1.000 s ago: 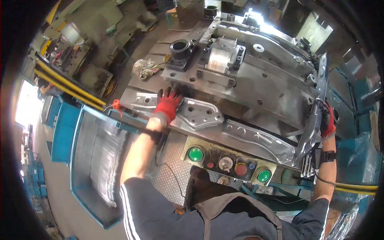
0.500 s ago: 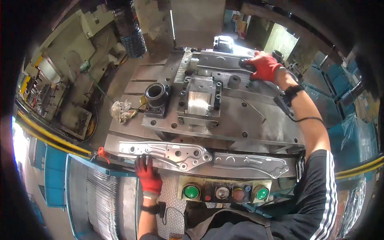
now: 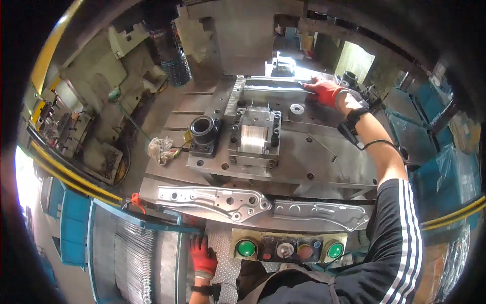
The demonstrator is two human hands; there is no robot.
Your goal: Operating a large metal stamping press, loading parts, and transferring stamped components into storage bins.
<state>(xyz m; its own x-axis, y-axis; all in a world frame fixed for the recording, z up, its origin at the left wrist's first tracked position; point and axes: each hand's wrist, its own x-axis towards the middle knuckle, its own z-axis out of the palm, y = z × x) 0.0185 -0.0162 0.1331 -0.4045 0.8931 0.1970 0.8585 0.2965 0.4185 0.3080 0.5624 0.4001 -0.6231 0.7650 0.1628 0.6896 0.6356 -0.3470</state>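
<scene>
At the far right of the press bed, my right hand (image 3: 326, 93) wears a red glove. Its fingers are closed at the right end of a long stamped metal part (image 3: 276, 86), which looks nearly edge-on; the fingertips are partly hidden. My left hand (image 3: 203, 257), also red-gloved, is low beside the blue-framed bin, its fingers extended and holding nothing. Two more stamped parts lie along the front ledge: a holed metal bracket (image 3: 215, 201) on the left and a narrower metal bracket (image 3: 321, 214) on the right.
A die block (image 3: 254, 139) and a black guide bushing (image 3: 203, 130) stand on the bed (image 3: 293, 162). A crumpled rag (image 3: 162, 150) lies left. The control box (image 3: 291, 247) with green buttons sits in front. The blue bin (image 3: 92, 238) holds several stacked metal sheets.
My left hand has drawn back from the front-left bracket toward me. The far part now looks narrower, tilted away from its earlier flatter view, with my right hand still at its end. The view has shifted slightly.
</scene>
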